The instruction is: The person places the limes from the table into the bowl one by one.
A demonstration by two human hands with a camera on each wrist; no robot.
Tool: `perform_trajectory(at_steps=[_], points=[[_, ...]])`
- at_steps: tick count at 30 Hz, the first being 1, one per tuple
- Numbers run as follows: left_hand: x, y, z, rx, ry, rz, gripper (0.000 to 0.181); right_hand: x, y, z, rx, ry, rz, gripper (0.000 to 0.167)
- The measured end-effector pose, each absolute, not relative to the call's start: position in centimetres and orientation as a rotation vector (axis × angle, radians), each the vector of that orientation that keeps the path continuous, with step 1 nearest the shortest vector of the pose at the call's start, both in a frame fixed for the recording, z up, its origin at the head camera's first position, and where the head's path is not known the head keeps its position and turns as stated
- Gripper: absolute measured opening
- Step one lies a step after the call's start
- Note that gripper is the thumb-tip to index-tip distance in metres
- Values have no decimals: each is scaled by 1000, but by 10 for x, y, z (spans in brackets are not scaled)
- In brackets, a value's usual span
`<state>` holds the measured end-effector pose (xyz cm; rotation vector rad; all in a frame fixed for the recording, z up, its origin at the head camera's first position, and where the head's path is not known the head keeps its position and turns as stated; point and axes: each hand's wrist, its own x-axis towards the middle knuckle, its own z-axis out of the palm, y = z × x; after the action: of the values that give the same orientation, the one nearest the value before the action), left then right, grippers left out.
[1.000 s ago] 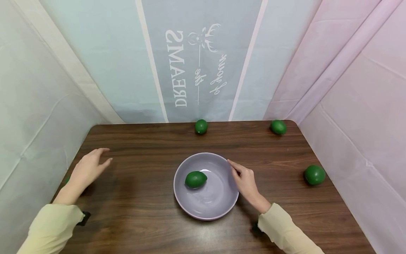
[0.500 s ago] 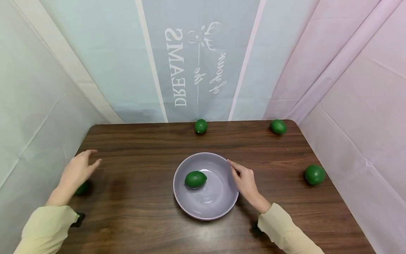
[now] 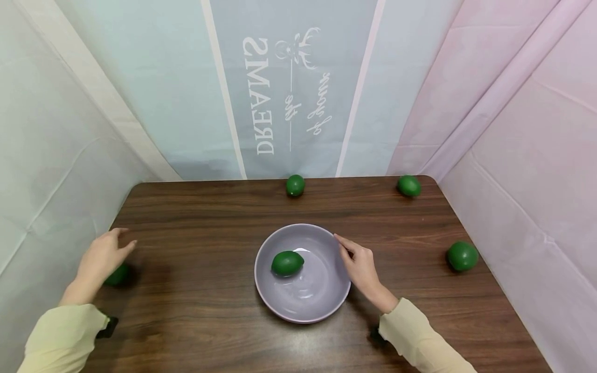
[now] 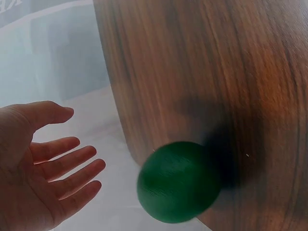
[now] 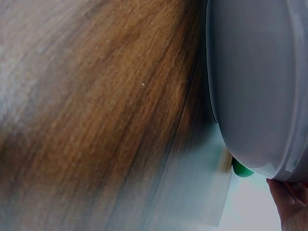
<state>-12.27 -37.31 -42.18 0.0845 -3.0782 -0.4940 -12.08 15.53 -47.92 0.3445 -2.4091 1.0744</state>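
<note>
A light purple bowl (image 3: 322,298) stands mid-table with a green lime (image 3: 287,263) lying in it. My right hand (image 3: 361,267) pinches the bowl's right rim; in the right wrist view its fingertips (image 5: 276,187) meet the rim. On the left, my left hand (image 3: 99,259) hovers with fingers spread and nothing held. Partly hidden beneath it in the head view is another green lime (image 3: 120,275). The left wrist view shows that lime (image 4: 175,183) near the table edge, apart from the relaxed left hand (image 4: 43,168).
Along the back edge of the brown wooden table (image 3: 210,223) lie a lime (image 3: 295,185) and, farther right, another lime (image 3: 409,186). A rounder green fruit (image 3: 462,256) sits near the right edge. Cloth curtains (image 3: 298,88) enclose the back and sides.
My left hand has moved left and slightly toward me, by the lime at the left edge. My right hand, the bowl and its lime stay in place.
</note>
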Motion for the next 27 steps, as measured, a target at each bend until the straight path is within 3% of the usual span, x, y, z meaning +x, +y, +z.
perform_trajectory(at_steps=[17,27], points=[[-124,-397,-429,179,-3146,-439,57,-124,151,-473,330,-2422,1079,27],[-123,-407,-429,381,-3250,-481,74,-125,150,-463,318,-2443,1088,27]])
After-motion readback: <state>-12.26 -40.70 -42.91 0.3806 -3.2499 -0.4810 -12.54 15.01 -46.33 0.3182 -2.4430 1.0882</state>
